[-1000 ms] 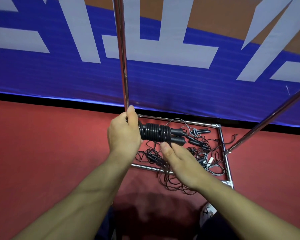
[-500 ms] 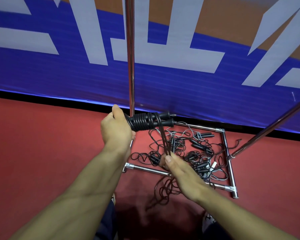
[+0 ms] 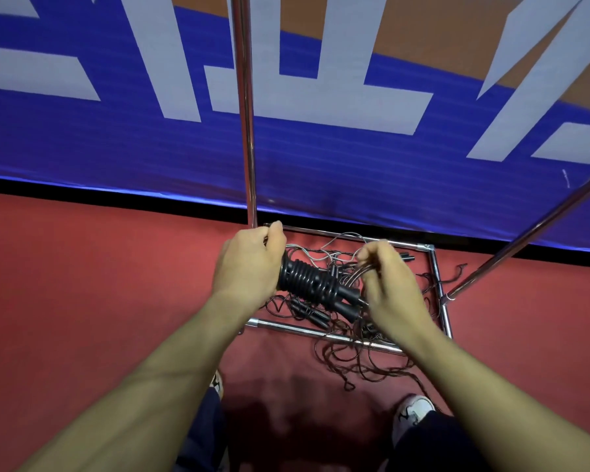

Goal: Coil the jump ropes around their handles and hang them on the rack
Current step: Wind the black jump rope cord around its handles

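Left hand [image 3: 249,264] grips the left end of the paired black jump-rope handles [image 3: 315,287], already coiled with cord and tilting down to the right. Right hand [image 3: 390,284], raised since half a second ago from below the handles, pinches the thin dark rope [image 3: 358,272] level with them. Loose ropes [image 3: 361,362] lie tangled inside the chrome rack base [image 3: 438,287] on the red floor [image 3: 82,284].
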A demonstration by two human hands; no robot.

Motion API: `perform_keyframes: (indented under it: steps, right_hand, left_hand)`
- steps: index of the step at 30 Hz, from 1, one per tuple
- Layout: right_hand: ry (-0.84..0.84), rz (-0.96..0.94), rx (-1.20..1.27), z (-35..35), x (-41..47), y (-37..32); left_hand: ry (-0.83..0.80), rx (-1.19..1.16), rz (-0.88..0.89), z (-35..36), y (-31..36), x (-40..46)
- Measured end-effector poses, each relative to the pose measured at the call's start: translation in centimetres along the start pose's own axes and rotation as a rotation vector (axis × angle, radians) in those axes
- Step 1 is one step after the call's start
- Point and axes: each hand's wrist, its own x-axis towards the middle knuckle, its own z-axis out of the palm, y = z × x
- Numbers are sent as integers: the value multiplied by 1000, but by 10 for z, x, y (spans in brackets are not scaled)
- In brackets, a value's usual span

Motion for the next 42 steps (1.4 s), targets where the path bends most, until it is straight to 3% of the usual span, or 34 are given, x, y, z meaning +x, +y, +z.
perform_keyframes:
  steps: [6, 14, 17, 20, 24, 27, 35, 40, 42]
  right_hand:
    - [131, -146, -30, -10, -7, -23]
    - [102, -186, 18, 21, -37, -38]
    - [124, -88, 54, 32, -42, -36]
    - [103, 134, 162, 44, -47, -34]
    - [4, 520, 636, 47, -40, -44]
    - [-125, 527, 778, 47, -35, -47]
    - [-175, 244, 375, 31, -35, -42]
    - [-87, -3, -99, 33, -25, -24]
    - [-43, -42, -76, 32, -22, -22]
  left_hand:
    - [185, 34, 15, 2, -1, 4]
    - [293, -82, -18, 6, -4, 10]
    - [286, -178, -9, 8, -2, 7]
    - [299, -192, 22, 9, 1, 4]
    - [296, -315, -6, 9, 3, 3]
    - [292, -453, -101, 8, 5, 4]
    - [315, -596, -209, 6, 4, 5]
    - [301, -583, -199, 6, 5, 4]
    - [291, -574, -189, 4, 7, 1]
